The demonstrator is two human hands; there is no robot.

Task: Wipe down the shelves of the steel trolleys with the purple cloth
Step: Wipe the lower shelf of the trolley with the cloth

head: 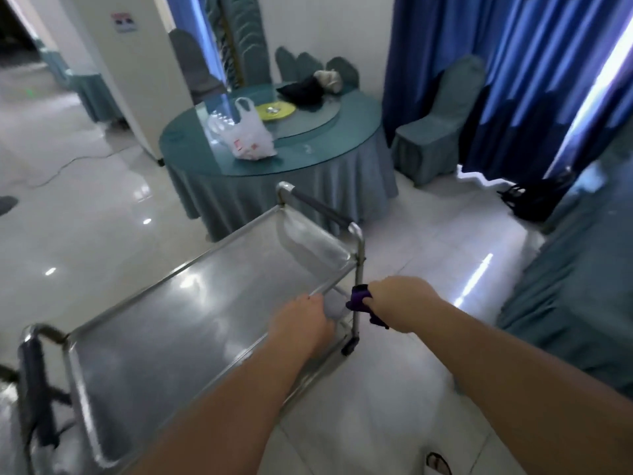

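A steel trolley [178,323] stands on the floor in front of me, its bare top shelf running from lower left to upper right. My left hand [301,320] grips the shelf's near rim close to the right-hand end. My right hand [400,299] holds the bunched purple cloth [359,298] beside the trolley's near right upright post, just below the top shelf's level. Dark handles sit at both ends of the trolley. The lower shelves are mostly hidden under the top shelf and my arms.
A round table [308,159] with a teal cloth stands right behind the trolley, with a white plastic bag [246,135], a yellow plate and dark items on it. Covered chairs [438,132] and blue curtains fill the right side. Another draped table [582,303] is on my right.
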